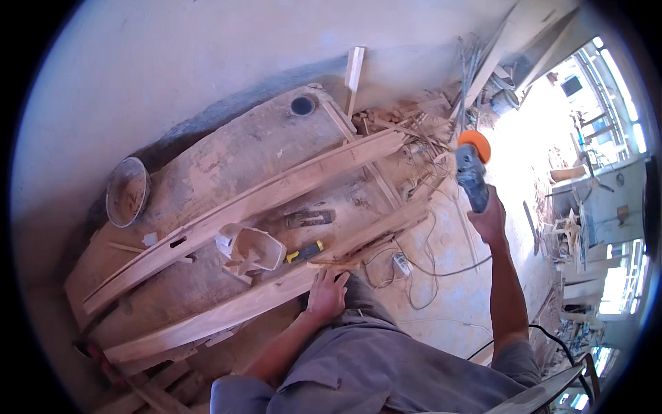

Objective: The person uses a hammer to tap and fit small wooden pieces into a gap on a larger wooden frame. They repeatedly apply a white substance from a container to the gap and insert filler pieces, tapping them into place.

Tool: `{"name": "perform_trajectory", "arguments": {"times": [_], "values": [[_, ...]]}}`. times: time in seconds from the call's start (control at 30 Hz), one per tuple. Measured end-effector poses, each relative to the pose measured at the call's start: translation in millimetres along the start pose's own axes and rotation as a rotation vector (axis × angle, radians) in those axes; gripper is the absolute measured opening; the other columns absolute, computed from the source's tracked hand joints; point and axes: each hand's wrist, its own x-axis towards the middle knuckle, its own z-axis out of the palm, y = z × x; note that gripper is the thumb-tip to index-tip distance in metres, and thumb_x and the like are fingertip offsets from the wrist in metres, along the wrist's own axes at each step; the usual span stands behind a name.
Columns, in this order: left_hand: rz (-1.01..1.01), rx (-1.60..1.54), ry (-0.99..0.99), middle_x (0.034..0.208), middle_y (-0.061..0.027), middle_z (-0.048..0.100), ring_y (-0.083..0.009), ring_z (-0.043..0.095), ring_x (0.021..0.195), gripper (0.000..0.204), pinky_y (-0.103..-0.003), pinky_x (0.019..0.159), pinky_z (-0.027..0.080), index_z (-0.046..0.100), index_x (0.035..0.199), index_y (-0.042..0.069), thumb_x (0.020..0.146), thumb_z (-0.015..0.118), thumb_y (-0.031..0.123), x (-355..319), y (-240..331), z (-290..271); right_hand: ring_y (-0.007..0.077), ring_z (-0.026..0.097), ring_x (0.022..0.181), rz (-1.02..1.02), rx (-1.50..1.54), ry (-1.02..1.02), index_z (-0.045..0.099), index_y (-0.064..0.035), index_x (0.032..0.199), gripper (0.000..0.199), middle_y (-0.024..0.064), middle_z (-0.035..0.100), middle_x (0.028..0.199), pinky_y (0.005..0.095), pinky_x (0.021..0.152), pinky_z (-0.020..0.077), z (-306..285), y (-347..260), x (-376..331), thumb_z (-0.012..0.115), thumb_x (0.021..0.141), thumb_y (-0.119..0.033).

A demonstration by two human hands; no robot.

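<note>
My right hand (489, 217) is closed round the body of an angle grinder (471, 178), held up and away from the wood at the right. The grinder carries an orange disc (476, 144) at its far end. My left hand (327, 294) grips the near edge of a long wooden beam (248, 305), close to my body; its fingertips are partly hard to make out. By those fingers a thin strip of wood (334, 265) lies on the beam. Just beyond it are a yellow-and-black hand tool (305, 252) and an open, dusty plastic container (256, 248).
A second long beam (276, 190), with a slot cut in it, lies farther off. Behind it are a round basin (128, 192) and a dark cup (302, 105). Cables (434, 274) cross the floor at right. Wood scraps (420, 117) pile up by the wall.
</note>
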Motion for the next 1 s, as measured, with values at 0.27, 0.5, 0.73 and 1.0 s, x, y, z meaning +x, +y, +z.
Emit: {"name": "perform_trajectory", "arguments": {"times": [0.27, 0.5, 0.73, 1.0], "values": [[-0.007, 0.178, 0.082, 0.137, -0.0159, 0.051, -0.0394, 0.051, 0.125, 0.038, -0.055, 0.108, 0.041, 0.068, 0.117, 0.008, 0.078, 0.069, 0.008, 33.8, 8.0, 10.7, 0.0365, 0.063, 0.112, -0.907, -0.186, -0.168, 0.05, -0.0149, 0.146, 0.076, 0.0179, 0.061, 0.115, 0.0472, 0.092, 0.0526, 144.4, -125.4, 194.5, 0.068, 0.076, 0.006], [-0.231, 0.255, 0.109, 0.112, -0.0104, 0.056, -0.0319, 0.055, 0.108, 0.027, -0.048, 0.097, 0.045, 0.07, 0.107, 0.008, 0.08, 0.067, 0.012, 47.4, 14.2, 23.7, 0.0338, 0.059, 0.1, -1.33, -0.285, -0.209, 0.049, -0.0207, 0.154, 0.077, 0.0158, 0.056, 0.108, 0.0443, 0.09, 0.0505, 275.6, -247.4, 254.8, 0.061, 0.082, 0.006], [-0.416, 0.237, 0.277, 0.111, -0.0117, 0.055, -0.0359, 0.054, 0.107, 0.025, -0.051, 0.095, 0.045, 0.066, 0.106, 0.007, 0.082, 0.071, 0.013, 52.4, 19.9, 30.2, 0.0318, 0.056, 0.111, -1.533, -0.324, -0.225, 0.041, -0.0222, 0.158, 0.073, 0.0159, 0.055, 0.117, 0.0454, 0.101, 0.0453, 319.4, -253.7, 272.3, 0.059, 0.09, -0.002], [-0.5, 0.286, 0.341, 0.107, -0.0171, 0.054, -0.0415, 0.052, 0.097, 0.028, -0.056, 0.085, 0.044, 0.063, 0.109, 0.004, 0.083, 0.07, 0.015, 28.3, -7.0, 13.3, 0.0368, 0.048, 0.129, -1.501, -0.243, -0.322, 0.036, -0.0194, 0.16, 0.082, 0.0197, 0.048, 0.138, 0.0469, 0.115, 0.0385, 334.1, -214.2, 277.4, 0.062, 0.085, 0.003]]}}
